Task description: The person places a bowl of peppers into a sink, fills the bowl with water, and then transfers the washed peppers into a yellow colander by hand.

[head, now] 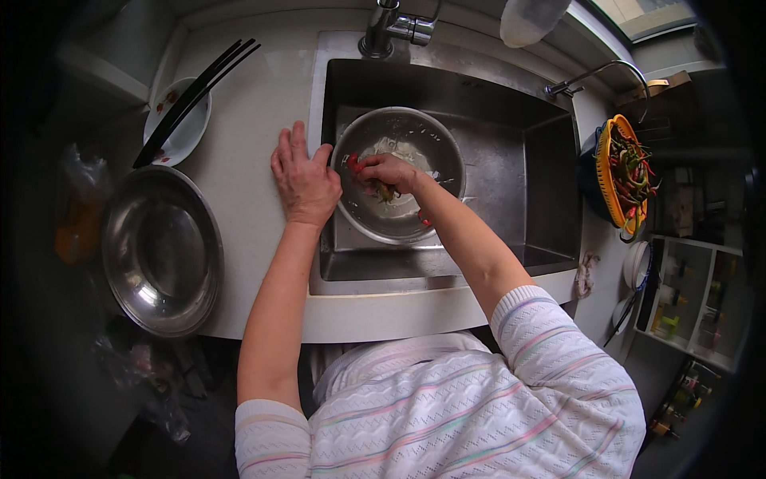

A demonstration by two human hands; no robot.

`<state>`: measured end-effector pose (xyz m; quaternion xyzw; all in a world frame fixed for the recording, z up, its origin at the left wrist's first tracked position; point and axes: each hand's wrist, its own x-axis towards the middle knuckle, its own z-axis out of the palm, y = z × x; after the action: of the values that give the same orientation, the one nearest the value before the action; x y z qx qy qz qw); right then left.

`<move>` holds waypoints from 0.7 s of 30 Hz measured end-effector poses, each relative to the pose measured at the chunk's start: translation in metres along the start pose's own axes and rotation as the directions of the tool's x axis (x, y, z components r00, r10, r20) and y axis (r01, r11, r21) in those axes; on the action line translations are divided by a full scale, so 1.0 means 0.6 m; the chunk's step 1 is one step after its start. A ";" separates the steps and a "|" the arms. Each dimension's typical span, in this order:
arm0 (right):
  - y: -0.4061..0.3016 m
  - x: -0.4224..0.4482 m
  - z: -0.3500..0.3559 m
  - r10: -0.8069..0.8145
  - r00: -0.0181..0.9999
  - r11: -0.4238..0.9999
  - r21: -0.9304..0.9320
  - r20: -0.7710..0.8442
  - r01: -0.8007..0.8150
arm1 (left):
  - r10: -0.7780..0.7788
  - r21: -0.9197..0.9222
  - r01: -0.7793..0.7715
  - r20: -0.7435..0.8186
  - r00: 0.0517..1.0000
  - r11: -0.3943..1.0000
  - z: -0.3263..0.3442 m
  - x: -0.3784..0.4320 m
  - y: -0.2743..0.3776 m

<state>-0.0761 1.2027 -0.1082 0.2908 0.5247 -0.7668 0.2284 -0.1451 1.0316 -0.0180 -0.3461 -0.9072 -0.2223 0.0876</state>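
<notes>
A round metal basin [440,141] with water in it stands in the sink [494,179]. Inside it my right hand [389,173] is closed around several red and green chili peppers [383,190]; how many is hidden by the fingers. Another small red piece [424,218] lies near the basin's lower right wall. My left hand [307,179] rests palm down, fingers spread, on the worktop by the sink's left edge, with its thumb beside the basin's rim. It holds nothing.
An empty metal bowl [163,251] and a white bowl [197,135] with black chopsticks [191,102] across it stand left. Above the sink is a chrome faucet [377,36]. A yellow basket [605,173] of chili peppers stands right, near a thin curved tap [628,63].
</notes>
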 end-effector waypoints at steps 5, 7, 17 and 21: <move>0.008 -0.015 0.017 0.008 0.999 0.990 0.137 0.051 -0.015 | -0.004 0.002 0.004 -0.003 1.000 1.000 0.000 0.000 0.002; -0.008 -0.046 0.009 0.016 0.995 0.981 0.190 0.099 -0.035 | -0.014 0.001 0.014 0.000 1.000 1.000 -0.001 -0.003 -0.002; -0.093 -0.262 -0.101 -0.284 0.958 0.950 0.124 -0.049 0.288 | 0.026 0.032 -0.026 -0.006 1.000 0.999 0.003 -0.003 -0.001; -0.165 -0.445 -0.191 -0.521 0.819 0.854 -0.131 -0.240 0.504 | 0.059 0.066 -0.057 -0.017 0.998 0.996 0.006 -0.003 0.000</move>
<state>0.0766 1.3562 0.1092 0.2324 0.6325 -0.7371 -0.0500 -0.1436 1.0322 -0.0216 -0.3671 -0.9027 -0.1932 0.1141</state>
